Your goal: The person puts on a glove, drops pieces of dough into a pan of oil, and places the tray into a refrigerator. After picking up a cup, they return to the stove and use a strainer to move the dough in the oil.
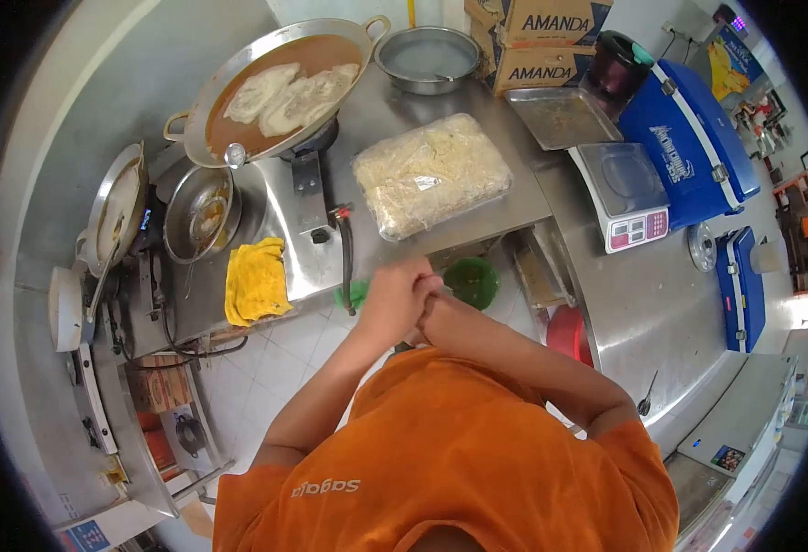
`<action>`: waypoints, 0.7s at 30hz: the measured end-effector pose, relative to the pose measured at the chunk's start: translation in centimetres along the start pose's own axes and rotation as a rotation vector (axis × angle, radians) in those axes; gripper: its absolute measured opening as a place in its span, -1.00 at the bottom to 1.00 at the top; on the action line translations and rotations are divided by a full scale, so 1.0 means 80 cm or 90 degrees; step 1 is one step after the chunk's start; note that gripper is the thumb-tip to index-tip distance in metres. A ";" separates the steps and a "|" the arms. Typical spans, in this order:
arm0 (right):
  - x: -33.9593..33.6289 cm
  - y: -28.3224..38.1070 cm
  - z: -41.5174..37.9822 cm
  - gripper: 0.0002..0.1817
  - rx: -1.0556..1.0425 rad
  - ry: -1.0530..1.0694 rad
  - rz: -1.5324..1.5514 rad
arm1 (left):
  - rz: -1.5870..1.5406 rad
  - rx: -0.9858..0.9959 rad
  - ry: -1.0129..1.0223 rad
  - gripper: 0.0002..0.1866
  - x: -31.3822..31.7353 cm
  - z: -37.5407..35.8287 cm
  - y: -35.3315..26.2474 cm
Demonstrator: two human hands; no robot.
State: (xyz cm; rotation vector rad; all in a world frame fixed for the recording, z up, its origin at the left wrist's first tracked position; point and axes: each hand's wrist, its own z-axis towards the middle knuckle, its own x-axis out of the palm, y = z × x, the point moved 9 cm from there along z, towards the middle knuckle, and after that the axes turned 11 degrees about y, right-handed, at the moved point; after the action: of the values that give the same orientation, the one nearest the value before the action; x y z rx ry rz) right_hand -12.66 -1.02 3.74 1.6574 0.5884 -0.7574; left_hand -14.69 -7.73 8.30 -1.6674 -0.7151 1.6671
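My left hand (395,290) and my right hand (436,313) meet in front of my orange shirt, fingers closed against each other. Whatever they may hold is hidden. Just beyond them, at the counter's front edge, lies a clear plastic bag (431,175) packed with a pale yellow crumbly or stringy food. A big two-handled wok (188,106) stands further off to the left. Pale, lacy pieces of batter (298,97) float in its brown oil, and a dial thermometer (235,155) sits at its near rim.
A yellow cloth (257,281) lies left of my hands, near a smaller metal pan (203,212). Back centre holds a metal basin (429,60). On the right are a shallow tray (565,118), a digital scale (620,198) and a blue cooler box (689,138). Below is a green basin (471,282).
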 end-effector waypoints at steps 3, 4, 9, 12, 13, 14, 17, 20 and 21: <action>-0.003 0.000 0.010 -0.69 -0.001 0.079 -0.014 | 0.038 0.013 -0.034 -0.85 0.013 -0.002 -0.010; -0.008 -0.003 0.010 -0.66 0.004 0.060 -0.001 | 0.039 0.015 -0.032 -0.85 0.019 -0.005 -0.021; 0.040 -0.148 -0.025 -0.47 0.266 -0.406 1.145 | -0.023 0.060 -0.186 -0.87 0.012 -0.028 -0.047; -0.008 -0.074 -0.016 -0.41 -0.043 -0.384 1.269 | -0.035 0.096 -0.172 -0.85 0.033 -0.020 -0.025; -0.007 -0.077 -0.018 -0.41 -0.043 -0.387 1.272 | -0.034 0.095 -0.168 -0.85 0.034 -0.020 -0.026; -0.014 -0.085 -0.021 -0.44 -0.028 -0.403 1.187 | -0.001 0.077 -0.140 -0.85 0.040 -0.015 -0.026; -0.026 -0.124 -0.035 -0.46 0.026 -0.452 1.065 | -0.014 0.058 -0.079 -0.85 0.054 -0.005 -0.033; -0.046 -0.125 -0.041 -0.45 -0.005 -0.534 1.118 | -0.042 0.046 -0.024 -0.86 0.060 0.010 -0.049; -0.057 -0.116 -0.044 -0.42 -0.081 -0.578 1.205 | -0.022 0.035 -0.008 -0.87 0.061 0.016 -0.056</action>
State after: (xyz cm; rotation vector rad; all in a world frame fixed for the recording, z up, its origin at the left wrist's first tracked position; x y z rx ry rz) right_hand -21.84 4.46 1.58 0.8926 -1.4137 0.0836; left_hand -15.42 -1.05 8.74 -1.5989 -0.6940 1.6597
